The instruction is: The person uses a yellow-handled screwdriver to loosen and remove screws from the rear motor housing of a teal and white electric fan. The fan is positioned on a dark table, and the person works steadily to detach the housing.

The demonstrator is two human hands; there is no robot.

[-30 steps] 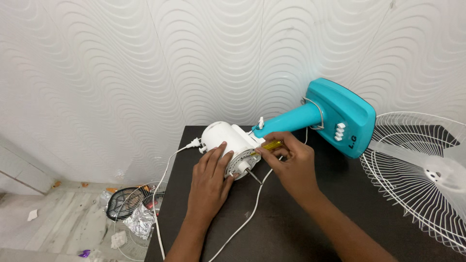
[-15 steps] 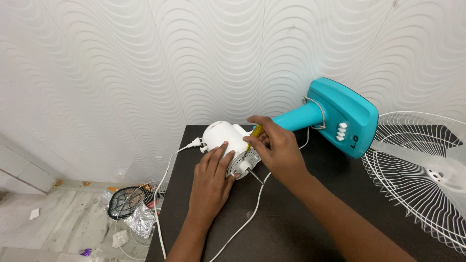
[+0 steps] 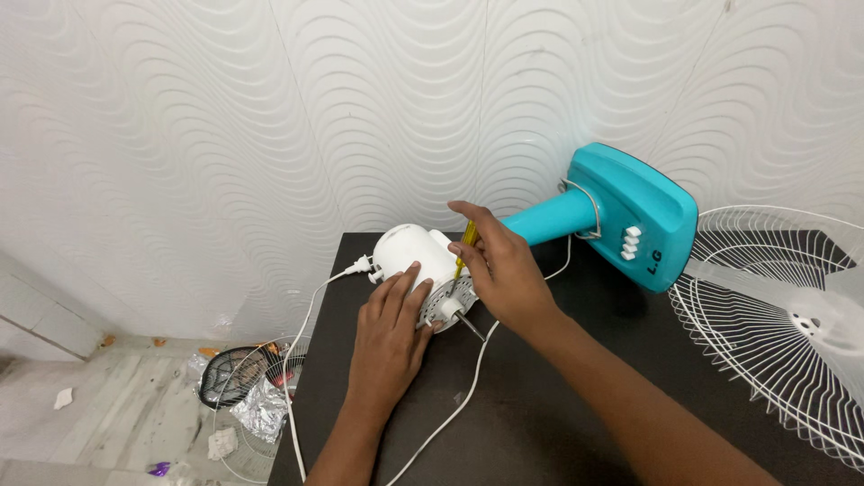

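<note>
A dark table (image 3: 540, 423) fills the lower centre of the frame against a white wave-patterned wall (image 3: 225, 117), carrying a dismantled pedestal-type fan laid on its side. At right, a white wire fan guard (image 3: 765, 315) lies flat with a pale blade resting on it, while the turquoise fan base (image 3: 630, 216), its neck pointing left, tilts up at centre right (three white push-buttons show on its face). At centre lies the white motor housing (image 3: 409, 250), its perforated front plate and bare metal shaft facing the camera. The left hand (image 3: 389, 333) presses flat on the housing, fingers spread, apparently to steady it on the table. The right hand (image 3: 504, 274) is closed around a yellow-handled screwdriver (image 3: 466, 243), held nearly upright with its tip down at the top edge of the front plate, seemingly at a screw there. A white power cord (image 3: 450, 400) trails from the housing toward the bottom edge. Lower left, on the floor, sit crumpled foil and a second wire guard (image 3: 256, 405).
</note>
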